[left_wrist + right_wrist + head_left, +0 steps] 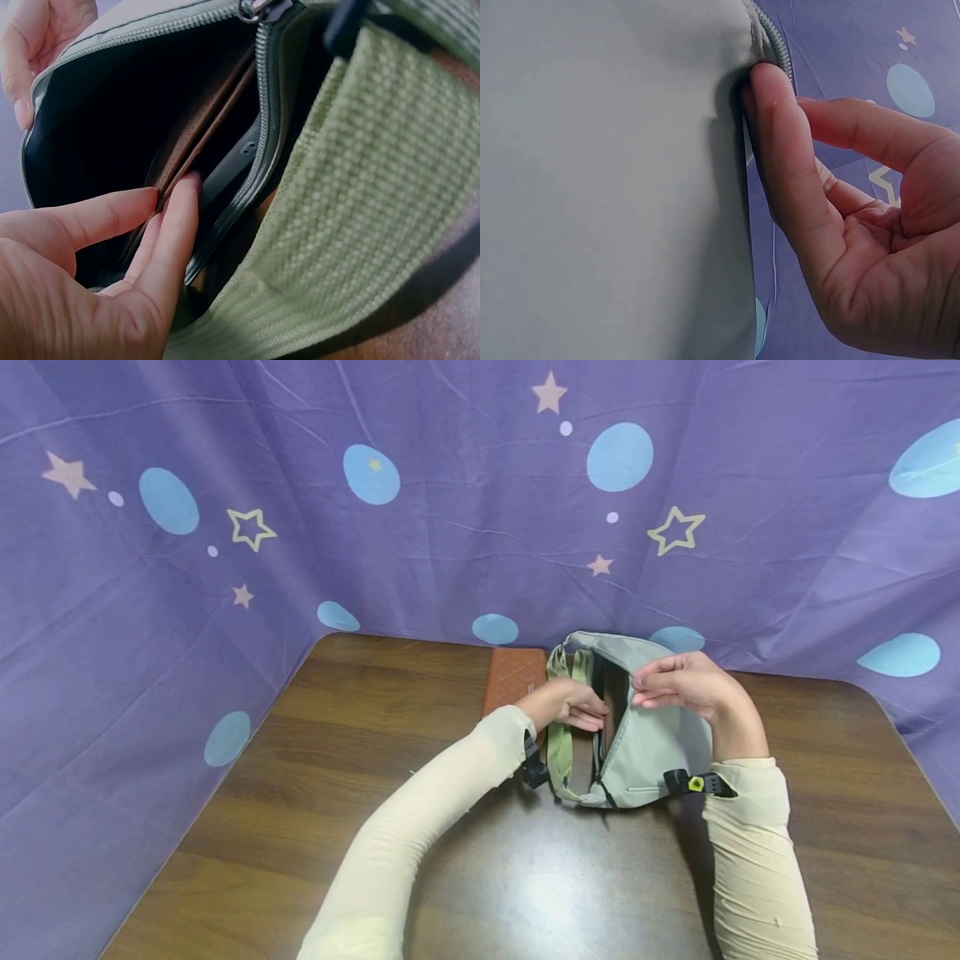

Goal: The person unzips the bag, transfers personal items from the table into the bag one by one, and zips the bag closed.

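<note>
A pale grey-green bag (663, 739) with a green webbing strap (375, 172) stands on the table, its zipper undone and its mouth gaping to the left. Inside it, my left hand (573, 703) pinches the edge of a flat brown wallet (196, 127) between thumb and fingers; the wallet's lower part is hidden in the dark interior. Beside the wallet shows a dark grey object (234, 159) with small marks, its kind unclear. At the far lip of the opening, my right hand (693, 687) pinches the zipper edge (774, 41) and holds it outward.
A brown-orange quilted pouch or booklet (513, 677) lies left of the bag, partly behind my left hand. The wooden table (360, 735) ends at a purple curtain (465, 527) behind and to the sides.
</note>
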Motion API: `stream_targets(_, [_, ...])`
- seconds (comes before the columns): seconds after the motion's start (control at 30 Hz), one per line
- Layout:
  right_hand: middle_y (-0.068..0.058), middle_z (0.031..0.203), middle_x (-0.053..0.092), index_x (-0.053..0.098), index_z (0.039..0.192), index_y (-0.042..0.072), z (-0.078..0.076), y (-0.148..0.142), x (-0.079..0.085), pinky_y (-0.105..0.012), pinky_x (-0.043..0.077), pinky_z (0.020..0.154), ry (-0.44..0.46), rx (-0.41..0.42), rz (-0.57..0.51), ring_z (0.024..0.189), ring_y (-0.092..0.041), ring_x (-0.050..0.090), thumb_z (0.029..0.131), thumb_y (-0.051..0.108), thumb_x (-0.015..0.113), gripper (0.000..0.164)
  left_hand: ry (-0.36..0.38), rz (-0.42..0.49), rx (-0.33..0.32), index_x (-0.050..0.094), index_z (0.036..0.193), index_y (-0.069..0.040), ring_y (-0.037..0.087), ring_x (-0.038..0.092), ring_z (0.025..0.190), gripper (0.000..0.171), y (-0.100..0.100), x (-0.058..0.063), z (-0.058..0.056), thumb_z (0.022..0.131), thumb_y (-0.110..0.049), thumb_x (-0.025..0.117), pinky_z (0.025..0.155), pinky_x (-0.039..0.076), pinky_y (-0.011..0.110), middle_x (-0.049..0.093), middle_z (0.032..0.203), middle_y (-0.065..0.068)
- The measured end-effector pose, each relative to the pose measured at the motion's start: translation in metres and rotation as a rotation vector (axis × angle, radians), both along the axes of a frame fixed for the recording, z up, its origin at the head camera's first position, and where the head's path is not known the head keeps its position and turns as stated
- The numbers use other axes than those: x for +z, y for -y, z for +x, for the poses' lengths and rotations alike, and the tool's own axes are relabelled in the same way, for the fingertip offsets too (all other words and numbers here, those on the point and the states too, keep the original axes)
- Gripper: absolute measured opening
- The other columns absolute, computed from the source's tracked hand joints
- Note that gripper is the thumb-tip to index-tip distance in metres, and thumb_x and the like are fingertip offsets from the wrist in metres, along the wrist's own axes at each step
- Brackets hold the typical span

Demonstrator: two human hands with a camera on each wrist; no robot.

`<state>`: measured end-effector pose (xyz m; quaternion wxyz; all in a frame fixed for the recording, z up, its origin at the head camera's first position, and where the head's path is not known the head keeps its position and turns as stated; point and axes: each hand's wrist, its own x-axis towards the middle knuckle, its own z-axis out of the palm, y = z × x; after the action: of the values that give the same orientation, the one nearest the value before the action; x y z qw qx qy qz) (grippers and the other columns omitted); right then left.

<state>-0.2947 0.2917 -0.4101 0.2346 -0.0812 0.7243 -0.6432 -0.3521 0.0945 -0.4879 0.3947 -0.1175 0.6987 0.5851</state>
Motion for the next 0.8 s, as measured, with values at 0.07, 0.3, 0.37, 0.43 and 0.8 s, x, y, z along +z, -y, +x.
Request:
stream_targets(0.07, [0.001,0.079,0.077,0.073,0.091,0.012,0.0,0.0,0.0,-0.023,0.063,0.076,-0.001,0.002,-0.001,0.078,-0.009,0.075,0.101,0.0,0.057,0.023,-0.025,-0.014,-0.017,0.069,0.11,0.008,0.028,0.072,0.111,0.015,0.005,0.021,0.015,0.096,0.005,0.063,0.094,0.06,0.03,0.07,0.126,0.022])
stream_targets(0.3, [0.002,0.081,0.077,0.073,0.091,0.012,0.0,0.001,0.001,-0.023,0.063,0.075,-0.006,0.004,-0.001,0.078,-0.009,0.075,0.1,-0.002,0.057,0.023,-0.053,-0.029,-0.057,0.068,0.105,0.007,0.034,0.063,0.126,0.011,0.011,0.04,0.027,0.097,0.004,0.061,0.101,0.057,0.035,0.066,0.131,0.025])
stream_targets(0.37, [0.002,0.081,0.077,0.073,0.092,0.012,0.0,0.001,0.001,-0.023,0.063,0.076,-0.009,0.003,0.002,0.078,-0.009,0.075,0.1,-0.002,0.057,0.022,-0.065,-0.038,-0.096,0.067,0.112,0.008,0.035,0.06,0.13,0.017,0.012,0.042,0.028,0.099,0.001,0.059,0.104,0.055,0.036,0.063,0.136,0.025])
stream_targets(0.43, [0.002,0.081,0.077,0.073,0.093,0.011,0.0,0.001,0.001,-0.023,0.063,0.076,-0.011,0.003,0.005,0.079,-0.009,0.075,0.1,-0.002,0.058,0.021,-0.072,-0.044,-0.102,0.065,0.119,0.008,0.035,0.06,0.13,0.022,0.013,0.044,0.028,0.099,0.0,0.058,0.105,0.054,0.036,0.062,0.137,0.025])
stream_targets(0.8, [0.002,0.082,0.077,0.072,0.094,0.01,0.002,0.002,0.002,-0.023,0.063,0.076,-0.01,0.013,0.006,0.079,-0.01,0.075,0.1,-0.002,0.057,0.02,-0.196,-0.078,-0.089,0.058,0.137,0.004,0.017,0.067,0.076,0.038,0.041,0.065,0.027,0.101,-0.009,0.058,0.105,0.055,0.039,0.064,0.134,0.023])
